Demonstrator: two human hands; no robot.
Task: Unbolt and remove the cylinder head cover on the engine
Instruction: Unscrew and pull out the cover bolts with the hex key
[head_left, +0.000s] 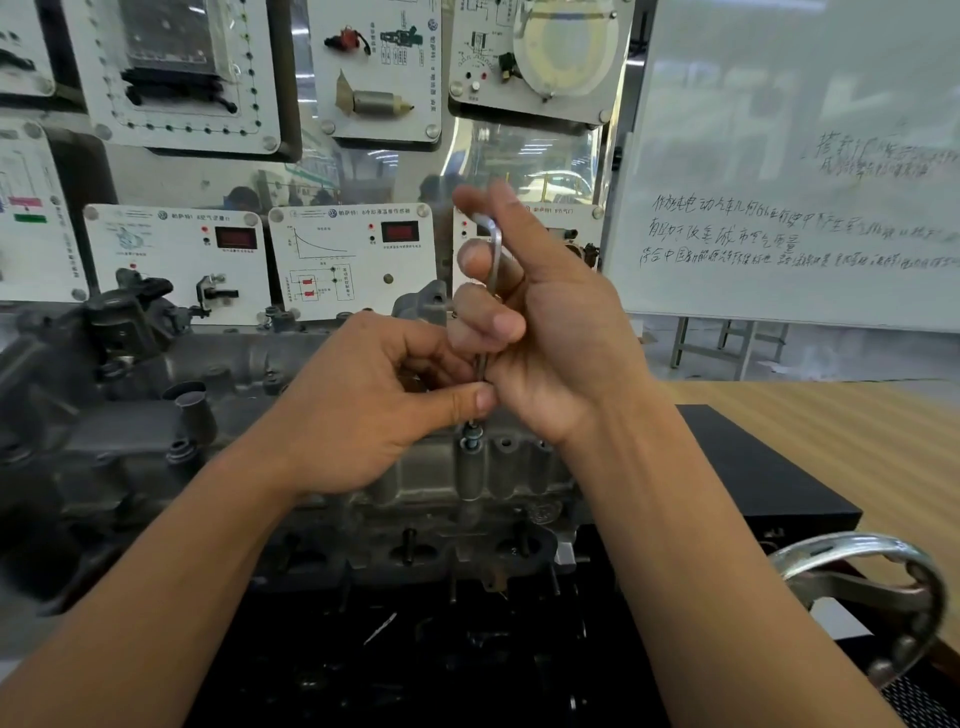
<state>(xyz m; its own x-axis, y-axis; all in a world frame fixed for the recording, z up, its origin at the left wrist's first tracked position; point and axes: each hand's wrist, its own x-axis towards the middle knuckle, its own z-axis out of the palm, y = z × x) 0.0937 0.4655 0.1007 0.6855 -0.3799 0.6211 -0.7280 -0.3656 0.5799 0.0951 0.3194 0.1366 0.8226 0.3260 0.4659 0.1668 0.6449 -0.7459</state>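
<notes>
Left hand (363, 410) and right hand (545, 332) both grasp one hex key (496, 249) on one bolt (471, 435).

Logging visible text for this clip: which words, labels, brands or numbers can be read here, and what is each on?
Nothing can be quoted with certainty.
Whiteboard: several lines of handwritten Chinese, too faint and blurred to read.
Wall panels: printed Chinese headings beside a round logo, too small to read.
Red displays: no digits legible.
Engine and hex key: no text seen.
</notes>
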